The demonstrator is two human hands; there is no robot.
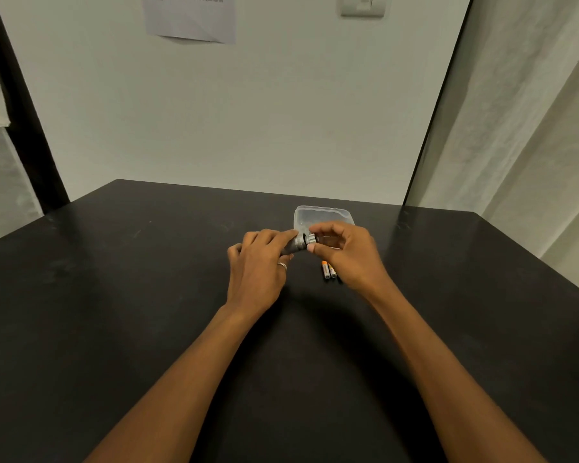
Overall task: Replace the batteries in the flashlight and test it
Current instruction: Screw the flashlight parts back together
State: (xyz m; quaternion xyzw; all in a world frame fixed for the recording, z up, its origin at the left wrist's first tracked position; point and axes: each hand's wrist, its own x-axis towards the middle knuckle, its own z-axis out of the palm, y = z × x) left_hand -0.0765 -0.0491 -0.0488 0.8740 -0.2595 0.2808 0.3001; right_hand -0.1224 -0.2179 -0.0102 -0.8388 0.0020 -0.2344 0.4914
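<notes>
A small grey flashlight [297,243] is held just above the black table [114,295], lying roughly level. My left hand [259,262] wraps its body, most of which is hidden under the fingers. My right hand [343,252] pinches the ridged silver end cap [311,238] between thumb and fingers. Whether the cap is joined to the body or loose I cannot tell. Two small batteries with orange ends [328,270] lie side by side on the table, just under my right palm.
A shallow clear plastic container [318,213] sits on the table right behind my hands. A white wall rises at the table's far edge, with a paper sheet [189,18] and a light switch [363,5] on it. A curtain [515,128] hangs on the right.
</notes>
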